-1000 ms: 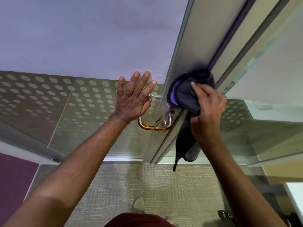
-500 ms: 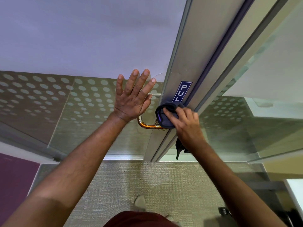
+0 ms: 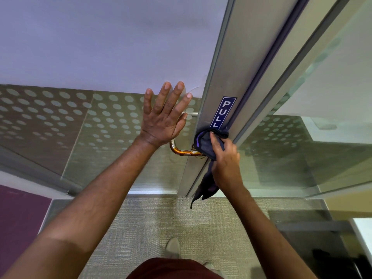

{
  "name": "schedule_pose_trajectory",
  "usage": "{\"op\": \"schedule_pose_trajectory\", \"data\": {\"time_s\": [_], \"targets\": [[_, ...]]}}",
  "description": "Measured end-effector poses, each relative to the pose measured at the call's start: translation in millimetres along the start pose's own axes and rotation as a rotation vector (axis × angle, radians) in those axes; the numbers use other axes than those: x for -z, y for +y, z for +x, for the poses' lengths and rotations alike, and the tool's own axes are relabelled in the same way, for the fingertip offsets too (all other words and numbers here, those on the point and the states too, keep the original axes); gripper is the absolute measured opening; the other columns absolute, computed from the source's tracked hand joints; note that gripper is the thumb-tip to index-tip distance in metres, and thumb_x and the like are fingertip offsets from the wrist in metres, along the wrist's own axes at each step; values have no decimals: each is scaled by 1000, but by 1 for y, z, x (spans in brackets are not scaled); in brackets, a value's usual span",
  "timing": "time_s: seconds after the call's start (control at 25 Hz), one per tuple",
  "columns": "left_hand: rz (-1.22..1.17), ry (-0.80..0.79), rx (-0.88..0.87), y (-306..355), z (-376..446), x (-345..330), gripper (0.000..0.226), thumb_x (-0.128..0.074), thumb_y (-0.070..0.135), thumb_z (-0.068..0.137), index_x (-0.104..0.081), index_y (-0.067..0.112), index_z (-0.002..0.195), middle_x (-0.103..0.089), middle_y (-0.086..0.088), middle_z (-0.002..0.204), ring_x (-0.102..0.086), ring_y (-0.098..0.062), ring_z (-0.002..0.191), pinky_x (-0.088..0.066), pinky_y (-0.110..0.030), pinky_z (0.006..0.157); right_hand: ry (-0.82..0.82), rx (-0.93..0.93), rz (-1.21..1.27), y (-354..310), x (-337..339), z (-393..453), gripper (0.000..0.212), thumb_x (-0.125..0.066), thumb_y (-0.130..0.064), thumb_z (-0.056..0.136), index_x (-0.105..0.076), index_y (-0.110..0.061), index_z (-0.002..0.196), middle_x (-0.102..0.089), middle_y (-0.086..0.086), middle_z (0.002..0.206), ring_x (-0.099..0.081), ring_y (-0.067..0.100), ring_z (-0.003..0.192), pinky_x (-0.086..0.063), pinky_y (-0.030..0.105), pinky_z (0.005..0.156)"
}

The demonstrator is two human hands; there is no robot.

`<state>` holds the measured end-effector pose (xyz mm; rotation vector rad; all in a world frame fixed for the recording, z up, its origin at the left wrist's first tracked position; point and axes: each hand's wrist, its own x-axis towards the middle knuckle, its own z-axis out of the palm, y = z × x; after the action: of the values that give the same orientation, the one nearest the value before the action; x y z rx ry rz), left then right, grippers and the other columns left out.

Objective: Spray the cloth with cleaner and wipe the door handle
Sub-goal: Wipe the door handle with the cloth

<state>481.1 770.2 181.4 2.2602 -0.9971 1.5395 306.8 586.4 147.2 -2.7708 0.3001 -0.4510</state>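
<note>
At the door, head view:
Left hand: the left hand lies flat on the glass, fingers straight and spread apart. It has not moved in the last second. It looks like it is steadying the door.
Right hand: the right hand has its fingers curled tight round the cloth, with the thumb pressing on top.
Cloth: a second ago it was bunched high on the frame and hid the PULL sign. Now it is lower, just under the sign, pressed where the handle joins the frame. A loose tail hangs down under the hand.
Handle: the shiny bent bar sticks out to the left of the frame. Its near end goes under the cloth. Its top part is hidden behind the left hand.
What changed: the cloth came down from the frame to the handle.
What it means: the wiping seems to have only just reached the handle. The bend and the rest of the bar look not yet wiped.
Spray: no bottle is in view, and I cannot tell if the cloth is wet.
</note>
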Motion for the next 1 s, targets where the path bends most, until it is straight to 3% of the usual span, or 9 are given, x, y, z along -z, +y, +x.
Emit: {"op": "schedule_pose_trajectory", "data": {"time_s": [0.2, 0.32, 0.44, 0.56, 0.72, 0.88, 1.0], "targets": [[5, 18, 5, 1, 0, -1, 63, -45, 38, 108, -26, 20, 164, 6, -2, 177, 7, -24, 163, 5, -53, 129, -96, -102, 319, -2, 7, 1, 80, -54, 13, 89, -40, -19, 161, -43, 12, 139, -46, 29, 129, -38, 39, 121], [2, 24, 7, 1, 1, -2, 63, -45, 38, 107, -25, 20, 164, 5, -2, 177, 6, -24, 163, 5, -53, 129, -172, -110, 399, -8, 9, -4, 79, -55, 9, 90, -40, -20, 161, -40, 9, 144, -45, 26, 136, -37, 40, 123], [3, 28, -1, 1, 0, -3, 64, -45, 39, 107, -24, 21, 165, 4, -2, 177, 5, -24, 163, 4, -53, 129, -221, -53, 392, -12, 6, -13, 86, -58, 7, 89, -32, -24, 164, -30, 2, 163, -37, 24, 148, -36, 42, 124], [1, 32, -1, 1, 0, -4, 66, -45, 39, 107, -21, 21, 166, 3, -3, 177, 5, -24, 163, 5, -53, 129, -231, -13, 345, -17, -1, -17, 88, -63, -4, 89, -27, -29, 165, -16, -5, 170, -41, 25, 147, -48, 38, 112], [7, 23, -6, 1, 0, -3, 68, -46, 39, 107, -19, 21, 166, 5, -2, 177, 7, -24, 163, 6, -53, 130, -149, 5, 350, -20, -10, -16, 83, -76, -7, 81, -42, -18, 155, -25, 4, 161, -54, 28, 134, -55, 37, 106], [11, 18, -2, 1, 0, -2, 67, -48, 38, 106, -23, 20, 166, 6, -2, 177, 7, -24, 163, 6, -53, 130, -113, 24, 145, -22, -14, -11, 60, -80, -17, 83, -55, -15, 138, -43, 7, 149, -65, 31, 110, -62, 41, 83], [19, 8, 0, 1, 0, -1, 64, -49, 38, 106, -26, 20, 163, 8, -2, 177, 9, -24, 163, 7, -53, 129, -115, 119, -14, -21, -7, 2, 36, -73, -26, 90, -56, -20, 120, -50, 2, 129, -66, 24, 89, -55, 35, 64]]}}
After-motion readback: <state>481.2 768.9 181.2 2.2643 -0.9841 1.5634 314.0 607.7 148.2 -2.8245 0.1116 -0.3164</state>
